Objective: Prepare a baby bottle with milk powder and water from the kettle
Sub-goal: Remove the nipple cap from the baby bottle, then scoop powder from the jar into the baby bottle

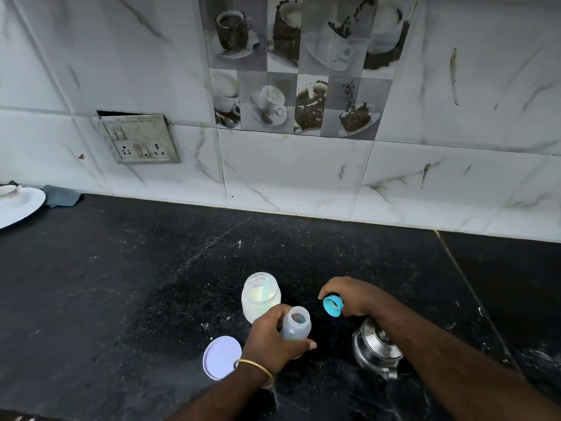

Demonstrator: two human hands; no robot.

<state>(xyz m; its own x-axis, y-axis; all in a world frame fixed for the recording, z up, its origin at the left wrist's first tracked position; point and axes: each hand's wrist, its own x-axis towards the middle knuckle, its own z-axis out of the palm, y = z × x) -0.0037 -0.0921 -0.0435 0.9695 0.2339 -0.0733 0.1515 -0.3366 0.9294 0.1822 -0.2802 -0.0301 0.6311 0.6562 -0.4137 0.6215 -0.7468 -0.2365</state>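
Observation:
My left hand [273, 338] grips a clear baby bottle [296, 325] with its mouth uncovered, standing on the black counter [121, 284]. Just to the right, my right hand [355, 296] holds the bottle's blue cap [333, 305] off the bottle, its underside turned toward me. Behind the bottle stands an uncovered jar of milk powder [260, 294] with a pale scoop inside. Its lilac lid [221, 357] lies flat on the counter at the left of my left wrist. A steel kettle [376, 349] sits under my right forearm, partly hidden.
A white plate [18, 205] and a grey cloth [62, 196] lie at the far left of the counter by the tiled wall. A switch and socket panel [139, 139] is fixed to the wall. White powder specks dot the counter.

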